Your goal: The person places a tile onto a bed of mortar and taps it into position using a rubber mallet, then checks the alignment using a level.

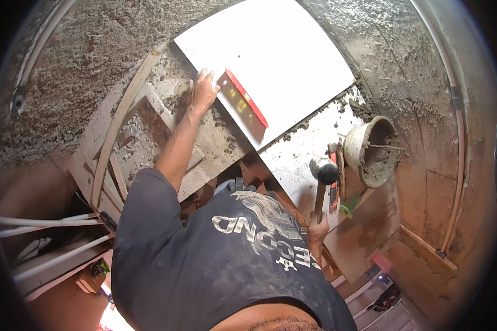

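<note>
Rough grey mortar covers the ground around you, with a large white tile [270, 60] laid on it ahead. Your left hand [202, 88] rests flat, fingers spread, on the near left edge of that tile, palm down and gripping nothing. Just beside this hand, a red spirit level [246, 98] lies on the tile surface, running diagonally away to the right. Your right hand [317, 230] is closed around the wooden handle of a rubber mallet [324, 171], held low near your body; the dark mallet head points up and sits over a second, mortar-spattered tile [301, 157] that adjoins the first. To the right of the mallet head, a grey bucket [370, 149] holding wet mortar stands near the tile edge, well apart from the left hand. White pipes [49, 220] run along the far left, beside wooden formwork [121, 118].
</note>
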Demonstrator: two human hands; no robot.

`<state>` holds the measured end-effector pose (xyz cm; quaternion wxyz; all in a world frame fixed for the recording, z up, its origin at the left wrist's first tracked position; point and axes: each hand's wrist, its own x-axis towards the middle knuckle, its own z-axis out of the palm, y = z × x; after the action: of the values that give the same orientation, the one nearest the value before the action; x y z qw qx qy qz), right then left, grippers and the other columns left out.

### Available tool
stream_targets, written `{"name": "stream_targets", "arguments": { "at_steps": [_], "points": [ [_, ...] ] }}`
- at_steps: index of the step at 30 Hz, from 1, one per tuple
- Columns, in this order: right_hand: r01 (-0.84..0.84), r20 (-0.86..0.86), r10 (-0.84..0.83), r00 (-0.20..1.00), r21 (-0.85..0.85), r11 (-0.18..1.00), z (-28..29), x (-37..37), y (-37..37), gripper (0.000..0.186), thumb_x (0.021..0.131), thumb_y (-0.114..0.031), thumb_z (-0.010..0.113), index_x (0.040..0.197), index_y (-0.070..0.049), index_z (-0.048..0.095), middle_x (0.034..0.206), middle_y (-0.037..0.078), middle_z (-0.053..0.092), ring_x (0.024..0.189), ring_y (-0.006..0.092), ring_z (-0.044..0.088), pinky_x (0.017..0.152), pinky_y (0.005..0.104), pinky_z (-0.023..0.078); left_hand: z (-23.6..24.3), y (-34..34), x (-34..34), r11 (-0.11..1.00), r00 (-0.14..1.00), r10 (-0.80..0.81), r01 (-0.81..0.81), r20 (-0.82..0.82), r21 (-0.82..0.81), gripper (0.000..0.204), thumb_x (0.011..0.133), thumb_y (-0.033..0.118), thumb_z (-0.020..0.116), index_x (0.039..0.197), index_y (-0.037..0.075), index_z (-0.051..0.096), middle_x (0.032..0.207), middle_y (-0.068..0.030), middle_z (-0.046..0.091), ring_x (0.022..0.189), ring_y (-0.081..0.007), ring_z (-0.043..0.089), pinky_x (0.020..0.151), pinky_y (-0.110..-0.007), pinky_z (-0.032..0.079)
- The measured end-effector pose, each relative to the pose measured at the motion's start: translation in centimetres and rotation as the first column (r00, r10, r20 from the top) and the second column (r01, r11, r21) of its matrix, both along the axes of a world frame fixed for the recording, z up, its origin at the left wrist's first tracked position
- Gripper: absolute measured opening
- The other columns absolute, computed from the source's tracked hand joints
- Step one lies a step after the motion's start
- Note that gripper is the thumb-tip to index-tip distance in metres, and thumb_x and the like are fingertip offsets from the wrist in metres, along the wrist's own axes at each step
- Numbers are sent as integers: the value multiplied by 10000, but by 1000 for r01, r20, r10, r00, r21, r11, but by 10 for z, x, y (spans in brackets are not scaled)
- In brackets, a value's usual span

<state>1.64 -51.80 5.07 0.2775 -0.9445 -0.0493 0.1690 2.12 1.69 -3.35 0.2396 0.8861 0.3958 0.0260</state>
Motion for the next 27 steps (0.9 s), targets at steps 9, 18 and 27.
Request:
{"name": "stream_targets", "arguments": {
  "at_steps": [9, 18, 27],
  "points": [
    [143, 82, -149, 985, 78, 987, -56, -58, -91, 325, 852, -307, 658, 990, -15, 623, 738, 114, 650, 664, 263, 629, 622, 351, 478, -1, -120, -91, 986, 973, 148, -158, 175, 44, 582, 839, 237, 603, 1366, 79, 412, 1438, -220, 327, 1343, -356, 298, 1111, -457, 251],
    [284, 238, -352, 905, 278, 918, -26, -35, -156, 384, 847, -374, 650, 956, -10, 598, 694, 149, 599, 631, 302, 576, 594, 388, 445, -9, -198, -187, 946, 926, 310, -323, 214, 25, 556, 823, 181, 607, 1330, 37, 429, 1367, -234, 399, 1264, -381, 385, 1046, -424, 334],
    [604, 465, -491, 737, -127, 787, -56, 27, -282, 446, 853, -393, 611, 1100, -22, 599, 934, 227, 645, 858, 377, 628, 702, 449, 475, -21, -258, -179, 975, 949, 221, -208, 224, -82, 593, 804, 204, 618, 1336, 32, 421, 1364, -258, 386, 1262, -403, 378, 1051, -428, 327]
  ]
}}
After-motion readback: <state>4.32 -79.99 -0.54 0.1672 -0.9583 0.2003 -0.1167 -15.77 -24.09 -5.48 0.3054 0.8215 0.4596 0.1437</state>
